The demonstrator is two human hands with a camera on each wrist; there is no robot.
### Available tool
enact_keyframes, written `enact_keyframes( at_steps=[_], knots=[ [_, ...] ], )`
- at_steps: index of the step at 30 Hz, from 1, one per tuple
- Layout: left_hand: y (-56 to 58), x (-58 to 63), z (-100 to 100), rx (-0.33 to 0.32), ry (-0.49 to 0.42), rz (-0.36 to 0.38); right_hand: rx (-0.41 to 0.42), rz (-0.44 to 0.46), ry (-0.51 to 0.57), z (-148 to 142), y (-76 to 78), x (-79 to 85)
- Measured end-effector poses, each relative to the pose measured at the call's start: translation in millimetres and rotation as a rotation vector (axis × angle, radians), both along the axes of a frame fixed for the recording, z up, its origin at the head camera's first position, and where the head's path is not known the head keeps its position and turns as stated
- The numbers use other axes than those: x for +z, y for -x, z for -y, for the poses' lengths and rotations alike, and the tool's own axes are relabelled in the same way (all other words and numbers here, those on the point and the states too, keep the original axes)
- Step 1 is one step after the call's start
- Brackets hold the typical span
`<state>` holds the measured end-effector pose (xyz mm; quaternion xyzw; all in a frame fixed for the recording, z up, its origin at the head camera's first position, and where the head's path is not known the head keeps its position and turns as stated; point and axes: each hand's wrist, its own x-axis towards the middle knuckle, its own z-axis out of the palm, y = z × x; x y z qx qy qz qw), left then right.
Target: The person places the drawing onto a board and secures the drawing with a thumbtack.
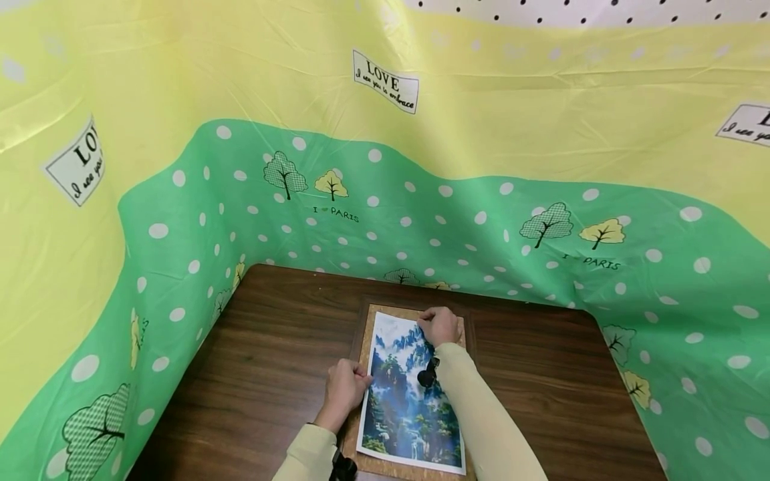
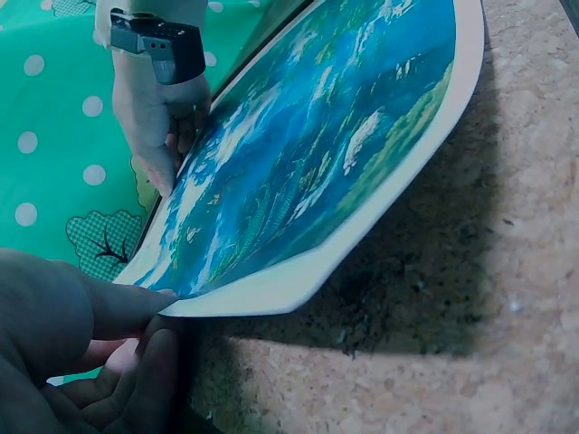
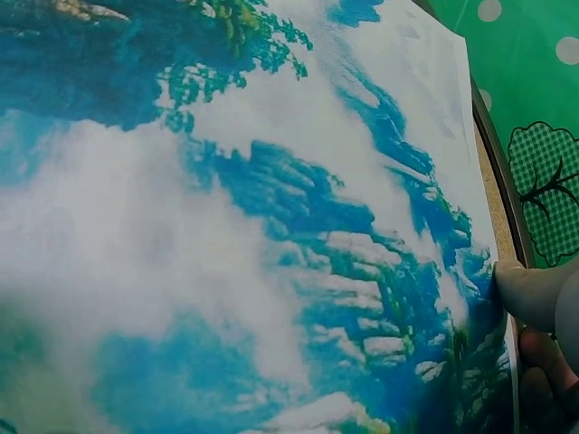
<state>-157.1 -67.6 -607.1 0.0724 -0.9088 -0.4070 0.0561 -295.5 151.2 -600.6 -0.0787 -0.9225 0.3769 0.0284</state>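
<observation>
A landscape print of blue mountains and waterfalls, with a white border, lies over a cork board. My left hand pinches the print's left edge between thumb and fingers. In the left wrist view, the white border bends up off the cork surface and casts a shadow on it. At the far edge, near the upper right corner, my right hand pinches the paper. The right wrist view shows its thumb on top of the edge and curled fingers below.
The dark wood table extends on both sides of the board. A green and yellow printed curtain hangs round the table's back and sides. Small black cameras are strapped to both wrists, the right one overlapping the print in the head view.
</observation>
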Motion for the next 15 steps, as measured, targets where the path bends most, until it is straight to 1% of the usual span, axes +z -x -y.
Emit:
enact_keyframes(
  at_steps=[10, 15],
  knots=[
    [-1.4, 1.4, -0.9, -0.004, 0.0, 0.01, -0.003, -0.01, 0.009, -0.2, -1.2, -4.7],
    [-1.1, 1.8, -1.3, -0.002, 0.002, 0.015, 0.027, -0.028, -0.013, -3.3, -1.3, -5.8]
  ],
)
